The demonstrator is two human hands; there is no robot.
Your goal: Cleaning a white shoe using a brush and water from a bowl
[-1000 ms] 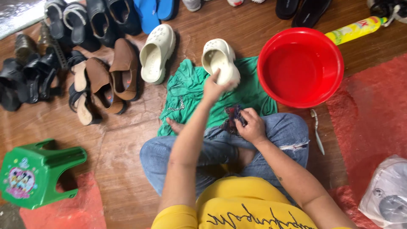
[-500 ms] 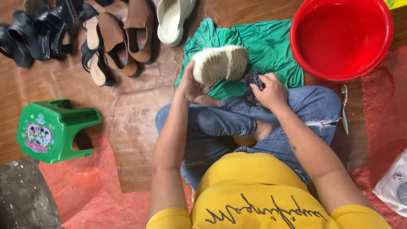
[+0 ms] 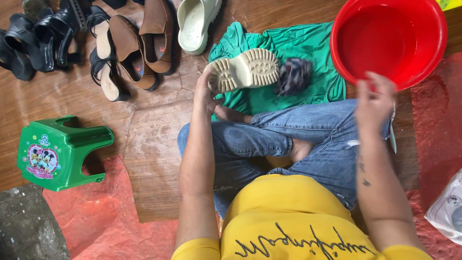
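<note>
Water in the red basin (image 3: 435, 29) could slop out if the empty, loosely open right hand (image 3: 374, 98) knocks its near rim. Left hand (image 3: 207, 91) grips the cream clog (image 3: 243, 71) sole-up by one end only; it might drop onto the green cloth (image 3: 308, 48).

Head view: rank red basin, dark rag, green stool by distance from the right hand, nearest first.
From the right hand:
1. Red basin, at the fingertips, upper right.
2. Dark rag, on the green cloth, toward the middle.
3. Green stool, lying on its side, far left.
</note>
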